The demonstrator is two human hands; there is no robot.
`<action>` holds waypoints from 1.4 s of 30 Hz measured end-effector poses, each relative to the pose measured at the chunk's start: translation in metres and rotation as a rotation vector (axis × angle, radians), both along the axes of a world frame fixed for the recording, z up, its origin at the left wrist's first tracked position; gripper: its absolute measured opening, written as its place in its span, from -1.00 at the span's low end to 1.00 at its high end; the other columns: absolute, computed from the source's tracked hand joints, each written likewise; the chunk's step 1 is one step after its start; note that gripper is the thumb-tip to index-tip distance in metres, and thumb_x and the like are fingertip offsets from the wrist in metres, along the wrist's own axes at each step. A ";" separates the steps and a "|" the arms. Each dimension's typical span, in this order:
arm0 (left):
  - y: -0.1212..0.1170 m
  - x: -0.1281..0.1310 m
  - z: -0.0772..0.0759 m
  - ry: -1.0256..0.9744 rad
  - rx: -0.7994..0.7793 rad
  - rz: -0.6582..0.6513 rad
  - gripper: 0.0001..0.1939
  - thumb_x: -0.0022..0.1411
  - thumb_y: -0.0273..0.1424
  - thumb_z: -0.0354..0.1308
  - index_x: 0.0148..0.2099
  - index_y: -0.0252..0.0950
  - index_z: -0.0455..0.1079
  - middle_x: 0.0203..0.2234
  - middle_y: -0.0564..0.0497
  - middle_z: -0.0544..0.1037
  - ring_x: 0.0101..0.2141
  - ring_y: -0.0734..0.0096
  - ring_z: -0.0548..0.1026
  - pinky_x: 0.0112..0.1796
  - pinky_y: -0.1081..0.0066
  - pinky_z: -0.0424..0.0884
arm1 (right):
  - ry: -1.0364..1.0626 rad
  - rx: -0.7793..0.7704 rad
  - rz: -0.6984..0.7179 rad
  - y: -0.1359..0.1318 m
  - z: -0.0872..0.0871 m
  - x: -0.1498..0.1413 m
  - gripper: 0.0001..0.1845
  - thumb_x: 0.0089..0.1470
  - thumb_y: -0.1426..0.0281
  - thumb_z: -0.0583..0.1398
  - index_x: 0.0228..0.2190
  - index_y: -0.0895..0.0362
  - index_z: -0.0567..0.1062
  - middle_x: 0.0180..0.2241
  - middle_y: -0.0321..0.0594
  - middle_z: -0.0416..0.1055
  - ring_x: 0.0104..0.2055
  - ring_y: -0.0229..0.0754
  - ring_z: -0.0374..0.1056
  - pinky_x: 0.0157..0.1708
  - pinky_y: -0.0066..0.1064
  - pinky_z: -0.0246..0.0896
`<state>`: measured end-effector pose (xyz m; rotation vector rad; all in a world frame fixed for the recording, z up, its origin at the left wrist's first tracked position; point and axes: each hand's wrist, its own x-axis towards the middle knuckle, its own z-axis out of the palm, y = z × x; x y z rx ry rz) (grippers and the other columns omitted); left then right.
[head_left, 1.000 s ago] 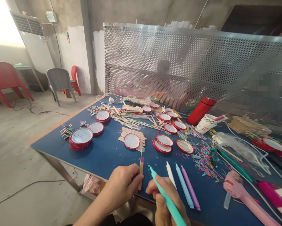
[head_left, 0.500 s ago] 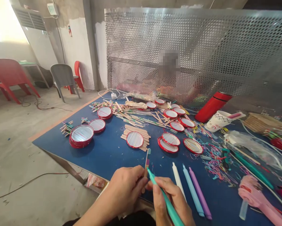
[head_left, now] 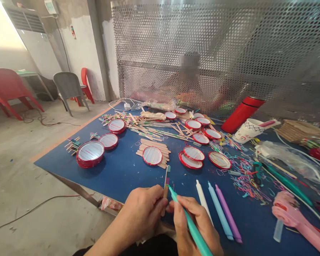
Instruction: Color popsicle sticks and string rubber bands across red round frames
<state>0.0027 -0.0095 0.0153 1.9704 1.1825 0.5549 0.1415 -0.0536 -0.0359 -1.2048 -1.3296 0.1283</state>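
Note:
Pinched in my left hand point(head_left: 146, 208) is a wooden craft stick point(head_left: 167, 181), held upright near the table's front edge, with teal and purple bands at its upper end. My right hand point(head_left: 194, 222) grips a teal marker point(head_left: 188, 220), its tip touching or almost touching the stick just below the purple band. To the right lie a white marker point(head_left: 204, 199), a light blue marker point(head_left: 220, 209) and a purple marker point(head_left: 227, 213), side by side. Beyond my hands, a red-rimmed round disc point(head_left: 152, 155) rests on a row of plain craft sticks point(head_left: 163, 151).
Stacked red-rimmed discs point(head_left: 90, 154) stand at the left. Loose rubber bands point(head_left: 245, 177) and a pink glue gun point(head_left: 293, 217) lie right. A red flask point(head_left: 242, 114) and paper cup point(head_left: 247, 131) lean near the perforated metal panel point(head_left: 154, 53) at the back.
My right hand has brought the teal marker left, up to the craft stick, and a strip below its purple band is now being touched. The camera view has shifted slightly.

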 end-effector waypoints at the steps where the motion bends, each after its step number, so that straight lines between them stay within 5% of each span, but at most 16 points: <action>1: 0.000 0.000 0.000 0.006 0.000 -0.001 -0.71 0.42 -0.40 -0.07 -0.42 -0.21 0.13 -0.55 0.10 0.43 -0.52 0.45 0.34 -0.45 0.49 0.13 | 0.014 -0.004 0.009 0.000 0.000 0.000 -0.90 0.29 0.40 0.23 -0.18 0.12 0.55 -0.33 -0.21 0.58 -0.34 -0.20 0.56 -0.35 -0.43 0.49; 16: 0.002 0.000 -0.003 -0.007 -0.011 -0.010 -0.73 0.40 -0.37 -0.09 -0.41 -0.20 0.10 -0.54 0.10 0.40 -0.52 0.43 0.33 -0.45 0.47 0.11 | 0.176 -0.021 -0.009 0.001 0.000 -0.008 -0.86 0.27 0.29 0.26 -0.23 0.08 0.58 -0.37 -0.28 0.57 -0.40 -0.25 0.54 -0.39 -0.47 0.45; 42: 0.002 0.001 -0.002 -0.036 -0.022 -0.001 -0.72 0.38 -0.36 -0.09 -0.43 -0.19 0.05 -0.57 0.14 0.31 -0.54 0.46 0.25 -0.45 0.48 0.10 | 0.048 -0.005 -0.040 0.002 0.000 -0.006 -0.88 0.28 0.29 0.24 -0.25 0.06 0.57 -0.40 -0.30 0.58 -0.44 -0.24 0.53 -0.37 -0.45 0.45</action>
